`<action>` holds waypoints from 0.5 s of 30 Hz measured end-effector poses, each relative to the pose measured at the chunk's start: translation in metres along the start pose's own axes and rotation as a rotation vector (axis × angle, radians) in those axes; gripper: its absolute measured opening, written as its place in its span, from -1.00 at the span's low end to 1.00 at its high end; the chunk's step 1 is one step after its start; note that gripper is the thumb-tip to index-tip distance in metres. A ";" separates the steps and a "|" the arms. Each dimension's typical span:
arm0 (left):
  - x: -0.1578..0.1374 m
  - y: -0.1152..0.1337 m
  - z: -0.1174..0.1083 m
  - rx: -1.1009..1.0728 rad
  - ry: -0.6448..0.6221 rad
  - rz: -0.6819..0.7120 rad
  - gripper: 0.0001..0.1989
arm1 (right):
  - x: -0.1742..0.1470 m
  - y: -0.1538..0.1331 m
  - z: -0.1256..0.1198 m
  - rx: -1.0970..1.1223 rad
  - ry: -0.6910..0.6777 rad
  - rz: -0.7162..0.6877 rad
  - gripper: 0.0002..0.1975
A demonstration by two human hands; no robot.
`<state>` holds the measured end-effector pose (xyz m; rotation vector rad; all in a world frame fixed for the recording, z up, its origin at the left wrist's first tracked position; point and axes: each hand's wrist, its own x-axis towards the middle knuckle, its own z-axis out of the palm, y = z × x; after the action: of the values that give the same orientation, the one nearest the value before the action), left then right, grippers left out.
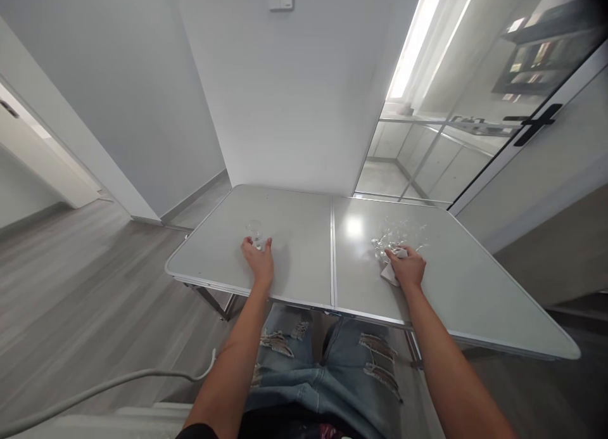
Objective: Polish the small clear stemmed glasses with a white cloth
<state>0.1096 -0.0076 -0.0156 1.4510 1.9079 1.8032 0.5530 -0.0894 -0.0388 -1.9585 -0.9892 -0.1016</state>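
Note:
On the left half of the table stands a small clear glass (254, 227), faint against the pale top. My left hand (258, 260) is at its near side, fingers and thumb spread apart around the lower part. A gap shows between thumb and glass; whether the fingers touch it is hard to see. My right hand (407, 268) is closed on a folded white tissue (389, 275), pressed on the right half of the table. Just beyond that hand spreads a clear, glistening patch (387, 236) with thin streaks, like spilled liquid.
The folding table (294, 274) has a metal rim and a centre seam (333, 255). A wall (294, 109) meets its far edge. A glass-paned door (427, 141) with a black handle (539, 123) is at right. A pale hose (142, 374) runs at lower left.

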 end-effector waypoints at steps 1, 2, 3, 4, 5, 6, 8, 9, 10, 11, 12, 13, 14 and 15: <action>0.002 -0.002 0.004 -0.018 -0.014 -0.016 -0.46 | 0.000 0.000 0.000 0.005 0.001 -0.001 -0.53; 0.003 -0.005 0.008 -0.040 -0.020 -0.035 -0.47 | 0.000 0.000 0.000 0.008 0.001 -0.001 -0.54; 0.005 -0.008 0.012 -0.062 -0.020 -0.055 -0.49 | 0.000 0.000 0.000 0.010 0.001 0.001 -0.54; 0.007 -0.011 0.015 -0.080 -0.019 -0.074 -0.53 | -0.001 0.000 0.000 0.010 0.000 0.004 -0.55; 0.008 -0.015 0.017 -0.090 -0.021 -0.089 -0.58 | -0.001 0.000 0.000 0.009 -0.001 0.005 -0.55; 0.010 -0.019 0.018 -0.092 -0.024 -0.100 -0.63 | -0.001 0.000 0.000 0.009 -0.001 0.003 -0.54; 0.012 -0.026 0.019 -0.084 -0.026 -0.104 -0.73 | -0.001 -0.001 -0.001 0.014 0.003 -0.003 -0.54; 0.013 -0.027 0.019 -0.078 -0.028 -0.100 -0.77 | -0.001 -0.001 -0.001 0.016 0.006 -0.005 -0.54; 0.014 -0.028 0.018 -0.071 -0.031 -0.096 -0.83 | -0.001 -0.002 -0.001 0.017 0.008 -0.006 -0.55; 0.015 -0.028 0.017 -0.062 -0.038 -0.093 -0.88 | -0.001 -0.002 -0.002 0.016 0.010 -0.005 -0.55; 0.015 -0.027 0.016 -0.049 -0.048 -0.090 -0.93 | -0.001 -0.003 -0.002 0.015 0.011 -0.003 -0.55; 0.016 -0.026 0.015 -0.033 -0.062 -0.088 -0.96 | -0.001 -0.003 -0.002 0.014 0.012 -0.004 -0.56; 0.017 -0.024 0.014 -0.019 -0.071 -0.084 -0.96 | -0.002 -0.004 -0.003 0.016 0.013 -0.007 -0.56; 0.017 -0.022 0.014 -0.010 -0.073 -0.079 -0.93 | -0.002 -0.005 -0.003 0.021 0.013 -0.010 -0.57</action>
<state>0.0980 0.0177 -0.0294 1.3976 1.8911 1.6994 0.5495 -0.0916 -0.0347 -1.9316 -0.9875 -0.1092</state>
